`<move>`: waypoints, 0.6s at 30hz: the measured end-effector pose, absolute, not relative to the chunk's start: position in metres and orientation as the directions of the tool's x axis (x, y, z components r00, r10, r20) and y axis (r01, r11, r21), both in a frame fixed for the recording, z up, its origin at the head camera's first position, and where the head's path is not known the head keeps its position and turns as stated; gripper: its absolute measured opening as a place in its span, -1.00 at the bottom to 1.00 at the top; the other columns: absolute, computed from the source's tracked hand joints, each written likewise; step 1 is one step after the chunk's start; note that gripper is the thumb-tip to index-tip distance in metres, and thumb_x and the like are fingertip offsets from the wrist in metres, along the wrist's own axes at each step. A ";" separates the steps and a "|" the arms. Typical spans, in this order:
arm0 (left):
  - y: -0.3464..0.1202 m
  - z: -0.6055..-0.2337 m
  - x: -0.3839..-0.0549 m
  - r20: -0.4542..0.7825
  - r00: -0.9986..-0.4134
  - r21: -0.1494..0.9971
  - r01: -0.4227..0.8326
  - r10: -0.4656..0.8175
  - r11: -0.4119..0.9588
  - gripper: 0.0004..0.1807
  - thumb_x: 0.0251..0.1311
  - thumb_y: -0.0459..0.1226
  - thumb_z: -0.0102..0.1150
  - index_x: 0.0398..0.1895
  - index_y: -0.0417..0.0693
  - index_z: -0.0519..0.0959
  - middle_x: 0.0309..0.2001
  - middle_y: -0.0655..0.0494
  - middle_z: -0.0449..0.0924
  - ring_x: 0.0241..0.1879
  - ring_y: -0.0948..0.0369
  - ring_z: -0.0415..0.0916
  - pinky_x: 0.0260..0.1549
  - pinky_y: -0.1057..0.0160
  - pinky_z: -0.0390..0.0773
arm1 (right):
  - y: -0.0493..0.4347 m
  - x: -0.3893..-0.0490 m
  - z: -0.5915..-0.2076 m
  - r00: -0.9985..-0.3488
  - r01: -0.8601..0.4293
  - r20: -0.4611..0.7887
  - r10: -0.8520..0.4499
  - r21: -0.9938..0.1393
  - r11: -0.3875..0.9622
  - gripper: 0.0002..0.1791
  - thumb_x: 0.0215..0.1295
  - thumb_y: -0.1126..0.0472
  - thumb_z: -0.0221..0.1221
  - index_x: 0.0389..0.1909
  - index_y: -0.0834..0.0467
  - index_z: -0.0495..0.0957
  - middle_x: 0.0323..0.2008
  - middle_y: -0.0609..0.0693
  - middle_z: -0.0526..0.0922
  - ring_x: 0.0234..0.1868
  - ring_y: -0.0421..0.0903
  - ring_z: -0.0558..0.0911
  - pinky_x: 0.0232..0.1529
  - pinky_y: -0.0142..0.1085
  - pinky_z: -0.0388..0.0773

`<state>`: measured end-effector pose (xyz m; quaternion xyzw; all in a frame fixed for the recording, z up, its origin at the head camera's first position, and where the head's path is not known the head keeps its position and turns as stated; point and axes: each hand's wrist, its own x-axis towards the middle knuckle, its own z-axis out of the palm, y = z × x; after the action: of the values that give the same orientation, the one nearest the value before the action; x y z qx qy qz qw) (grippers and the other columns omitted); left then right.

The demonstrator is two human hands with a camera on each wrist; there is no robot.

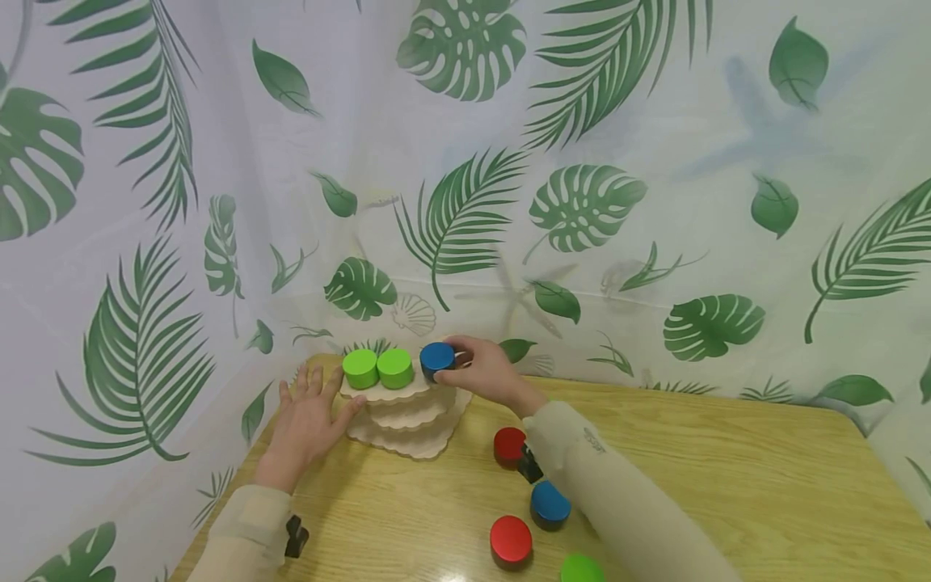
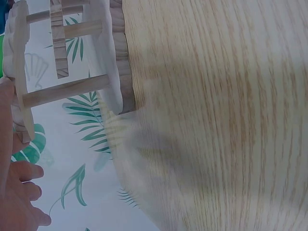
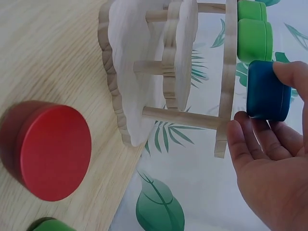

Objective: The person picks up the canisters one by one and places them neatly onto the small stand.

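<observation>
Near the table's back left corner stands a three-tiered wooden stand (image 1: 418,443) with scalloped edges and round posts. On its top tier, a green tin (image 1: 360,369) and another green tin (image 1: 395,369) sit side by side. My right hand (image 1: 490,372) pinches a round blue tin (image 3: 264,91) between thumb and fingers at the tier's right end, a small gap from the green pair. My left hand (image 1: 305,420) is spread at the stand's left side, its thumb against the top tier's edge; in the left wrist view its fingers (image 2: 29,192) reach past the stand.
On the wooden table (image 1: 698,469), right of the stand, lie a red tin (image 1: 509,446), a blue tin (image 1: 550,505), another red tin (image 1: 511,541) and a green tin (image 1: 582,569), partly under my right forearm. A leaf-printed curtain (image 1: 465,129) hangs behind and left.
</observation>
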<state>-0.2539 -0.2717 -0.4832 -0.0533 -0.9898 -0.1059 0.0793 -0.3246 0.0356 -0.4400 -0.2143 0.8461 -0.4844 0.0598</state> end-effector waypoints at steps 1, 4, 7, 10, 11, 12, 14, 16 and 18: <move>-0.272 -0.483 -0.254 0.171 -0.981 0.199 0.124 0.090 0.972 -0.08 0.56 0.30 -0.17 0.65 -0.20 0.17 0.59 -0.51 0.08 0.64 -0.44 -0.20 0.49 -0.59 -0.15 | 0.034 -0.325 -0.440 -0.902 -0.299 0.102 -0.420 -0.848 0.436 -0.46 0.26 0.10 0.45 0.24 0.14 0.64 0.04 0.11 0.78 0.03 0.02 0.73 -0.04 -0.21 0.69; -0.272 -0.483 -0.254 0.178 -0.980 0.198 0.126 0.091 0.972 -0.09 0.56 0.28 -0.16 0.65 -0.21 0.18 0.58 -0.51 0.09 0.63 -0.44 -0.19 0.48 -0.60 -0.15 | 0.031 -0.328 -0.441 -0.902 -0.299 0.100 -0.421 -0.846 0.441 -0.45 0.26 0.10 0.45 0.25 0.17 0.62 0.06 0.15 0.76 0.06 0.06 0.73 -0.02 -0.19 0.71; -0.272 -0.483 -0.254 0.177 -0.980 0.192 0.123 0.089 0.974 -0.10 0.57 0.28 -0.16 0.65 -0.20 0.18 0.59 -0.51 0.08 0.63 -0.44 -0.19 0.48 -0.60 -0.14 | 0.029 -0.329 -0.442 -0.902 -0.300 0.098 -0.420 -0.843 0.447 -0.45 0.26 0.11 0.44 0.25 0.17 0.62 0.07 0.14 0.76 0.06 0.08 0.72 -0.03 -0.22 0.69; -0.272 -0.482 -0.253 0.178 -0.980 0.188 0.123 0.089 0.974 -0.11 0.57 0.27 -0.16 0.65 -0.20 0.18 0.58 -0.51 0.09 0.63 -0.44 -0.18 0.47 -0.60 -0.12 | 0.027 -0.330 -0.442 -0.903 -0.300 0.100 -0.417 -0.843 0.447 -0.46 0.26 0.11 0.44 0.24 0.17 0.63 0.06 0.13 0.77 0.06 0.07 0.72 -0.02 -0.25 0.67; -0.272 -0.482 -0.253 0.177 -0.980 0.187 0.123 0.089 0.975 -0.11 0.57 0.27 -0.16 0.65 -0.20 0.18 0.58 -0.51 0.08 0.63 -0.44 -0.17 0.47 -0.60 -0.11 | 0.026 -0.331 -0.442 -0.904 -0.301 0.102 -0.416 -0.842 0.447 -0.47 0.26 0.12 0.44 0.24 0.18 0.63 0.06 0.13 0.77 0.05 0.07 0.72 -0.02 -0.24 0.66; -0.272 -0.482 -0.253 0.177 -0.980 0.188 0.123 0.089 0.975 -0.11 0.57 0.27 -0.16 0.65 -0.21 0.18 0.58 -0.51 0.09 0.63 -0.44 -0.17 0.47 -0.60 -0.10 | 0.025 -0.331 -0.442 -0.904 -0.301 0.102 -0.415 -0.842 0.448 -0.46 0.26 0.12 0.44 0.24 0.18 0.63 0.06 0.13 0.77 0.05 0.07 0.72 0.00 -0.24 0.66; -0.272 -0.482 -0.253 0.175 -0.980 0.191 0.124 0.090 0.974 -0.11 0.57 0.27 -0.16 0.65 -0.21 0.18 0.59 -0.51 0.08 0.63 -0.44 -0.18 0.47 -0.60 -0.10 | 0.024 -0.330 -0.443 -0.907 -0.296 0.098 -0.409 -0.841 0.454 -0.45 0.26 0.12 0.44 0.24 0.19 0.63 0.06 0.13 0.76 0.06 0.06 0.71 0.03 -0.20 0.66; -0.272 -0.481 -0.253 0.173 -0.981 0.195 0.124 0.090 0.973 -0.11 0.57 0.27 -0.15 0.65 -0.21 0.18 0.59 -0.51 0.08 0.63 -0.44 -0.19 0.47 -0.60 -0.12 | 0.022 -0.330 -0.443 -0.912 -0.287 0.092 -0.399 -0.838 0.464 -0.43 0.25 0.11 0.44 0.26 0.20 0.62 0.07 0.13 0.76 0.06 0.06 0.71 0.07 -0.16 0.66; -0.273 -0.482 -0.253 0.171 -0.981 0.198 0.123 0.089 0.973 -0.10 0.56 0.27 -0.15 0.65 -0.20 0.17 0.59 -0.50 0.08 0.64 -0.43 -0.20 0.48 -0.60 -0.14 | 0.021 -0.330 -0.443 -0.918 -0.277 0.084 -0.388 -0.837 0.472 -0.42 0.25 0.10 0.44 0.27 0.21 0.61 0.07 0.13 0.76 0.07 0.05 0.71 0.10 -0.13 0.66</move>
<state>-0.2534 -0.2726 -0.4816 -0.0535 -0.9898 -0.1043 0.0809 -0.3303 0.0207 -0.4434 -0.1943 0.8558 -0.4758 0.0588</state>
